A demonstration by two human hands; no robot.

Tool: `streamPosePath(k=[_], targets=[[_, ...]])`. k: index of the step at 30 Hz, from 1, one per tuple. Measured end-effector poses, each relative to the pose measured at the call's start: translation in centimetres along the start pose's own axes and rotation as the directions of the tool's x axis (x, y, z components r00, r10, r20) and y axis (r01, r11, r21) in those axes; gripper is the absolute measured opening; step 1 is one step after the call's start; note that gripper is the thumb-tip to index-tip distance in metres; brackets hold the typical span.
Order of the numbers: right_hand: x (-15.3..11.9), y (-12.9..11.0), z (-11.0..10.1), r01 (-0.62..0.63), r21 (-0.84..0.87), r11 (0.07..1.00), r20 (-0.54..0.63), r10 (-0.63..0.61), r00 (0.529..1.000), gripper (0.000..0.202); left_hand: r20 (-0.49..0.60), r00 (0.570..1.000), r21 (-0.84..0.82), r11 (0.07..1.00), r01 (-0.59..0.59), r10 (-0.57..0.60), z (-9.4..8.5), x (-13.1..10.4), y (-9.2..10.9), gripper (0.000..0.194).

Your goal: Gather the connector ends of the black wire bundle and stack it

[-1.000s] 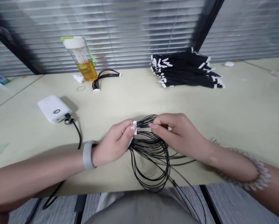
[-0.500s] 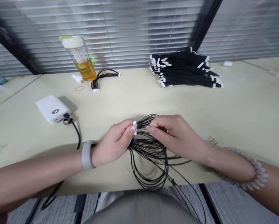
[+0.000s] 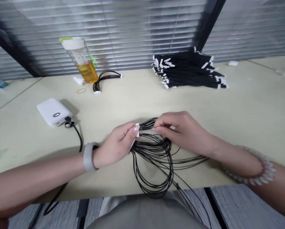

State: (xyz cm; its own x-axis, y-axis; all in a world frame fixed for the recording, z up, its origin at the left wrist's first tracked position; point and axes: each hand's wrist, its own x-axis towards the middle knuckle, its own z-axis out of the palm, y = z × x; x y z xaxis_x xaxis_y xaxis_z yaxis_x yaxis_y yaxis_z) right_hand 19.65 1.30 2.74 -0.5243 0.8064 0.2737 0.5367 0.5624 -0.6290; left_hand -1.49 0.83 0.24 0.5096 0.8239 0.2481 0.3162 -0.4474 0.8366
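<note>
My left hand (image 3: 119, 144) pinches a white connector (image 3: 137, 130) between thumb and fingers, at the end of a bundle of thin black wires (image 3: 154, 146). A second white piece shows just below it, partly hidden by the hand. To the right, my right hand (image 3: 182, 130) is closed on the upper strands of the wires, with thumb and forefinger pressed together. The lower wires hang in loops toward the table's front edge, and a few loose ends trail over it. Other strands run right, beneath my right wrist.
A large pile of black cables with white connectors (image 3: 190, 70) lies at the back. Behind my left hand are a bottle of yellow liquid (image 3: 86, 68), a small wire harness (image 3: 106, 78), a rubber band (image 3: 81, 91) and a white power bank (image 3: 54, 111) with a black cable.
My right hand has moved slightly right and up along the upper wires. More strands now show beneath the right wrist. The left hand keeps its hold on the connector.
</note>
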Motion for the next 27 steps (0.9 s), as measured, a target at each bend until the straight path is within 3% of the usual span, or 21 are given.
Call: streamPosePath(k=[5,7,10,13,15,17,20,23,27], targets=[[0.3,1.1,-0.4,0.038,-0.144,0.989,0.031,-0.034,0.999,0.008,-0.039,0.992,-0.121,0.986,0.112,-0.118,0.1,0.1,-0.1,0.038],[0.1,0.7,-0.5,0.024,-0.157,0.987,0.046,-0.017,0.999,0.026,-0.061,0.990,-0.108,0.987,0.120,-0.127,0.2,0.1,-0.1,0.039],[-0.4,-0.7,-1.1,-0.026,-0.212,0.977,-0.070,0.011,0.997,0.051,-0.104,0.986,-0.054,0.991,0.126,-0.131,0.2,0.1,0.0,0.039],[-1.2,-2.3,-1.7,-0.062,-0.273,0.960,-0.205,0.005,0.979,0.042,-0.107,0.976,-0.069,0.981,0.182,-0.188,0.3,0.1,0.1,0.039],[-1.6,-2.9,-1.8,-0.081,-0.232,0.969,-0.135,0.051,0.990,0.033,-0.101,0.974,-0.083,0.977,0.195,-0.203,0.3,0.1,0.1,0.039],[-1.8,-3.1,-1.6,-0.112,-0.166,0.980,0.046,0.122,0.991,0.037,-0.111,0.977,-0.072,0.982,0.176,-0.183,0.3,0.2,0.1,0.039],[-1.6,-2.7,-1.0,-0.142,-0.129,0.981,0.275,0.173,0.946,0.039,-0.128,0.980,-0.043,0.988,0.149,-0.153,0.2,0.2,0.0,0.039],[-1.2,-2.3,-0.6,-0.159,-0.075,0.984,0.373,0.176,0.911,0.033,-0.131,0.982,-0.029,0.991,0.134,-0.137,0.2,0.1,-0.1,0.039],[-1.1,-2.2,-0.1,-0.156,0.105,0.982,0.414,0.099,0.905,0.027,-0.142,0.982,-0.024,0.992,0.120,-0.122,0.2,0.1,-0.2,0.038]])
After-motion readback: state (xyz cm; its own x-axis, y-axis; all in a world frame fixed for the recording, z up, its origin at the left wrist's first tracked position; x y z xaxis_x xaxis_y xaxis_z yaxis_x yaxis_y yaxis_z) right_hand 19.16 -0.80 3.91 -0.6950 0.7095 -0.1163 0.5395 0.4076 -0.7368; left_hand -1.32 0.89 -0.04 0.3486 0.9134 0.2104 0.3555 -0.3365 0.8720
